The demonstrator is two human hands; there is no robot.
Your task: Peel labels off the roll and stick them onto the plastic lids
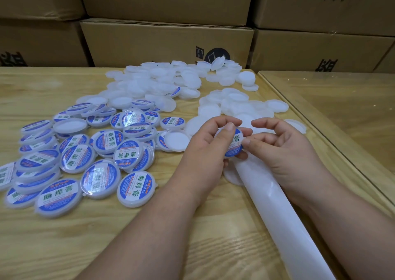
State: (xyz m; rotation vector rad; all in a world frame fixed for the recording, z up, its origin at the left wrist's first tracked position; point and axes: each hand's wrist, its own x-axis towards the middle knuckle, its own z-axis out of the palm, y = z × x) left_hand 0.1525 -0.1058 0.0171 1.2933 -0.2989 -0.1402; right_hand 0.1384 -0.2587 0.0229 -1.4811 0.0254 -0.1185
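Observation:
My left hand (pixel 205 149) grips a white plastic lid (pixel 234 144) with a blue and white label on it, its thumb pressing on the top. My right hand (pixel 280 147) is beside the lid with curled fingers, and its thumb touches the lid's right edge. A white strip of label backing (pixel 284 213) runs from under the hands toward the lower right. Several labelled lids (pixel 89 160) lie in a pile on the left. Several plain white lids (pixel 171 83) are heaped further back and by my right hand.
The wooden table (pixel 64 237) has a second, glass-topped table (pixel 342 108) butted against its right side. Stacked cardboard boxes (pixel 166 42) form a wall along the far edge.

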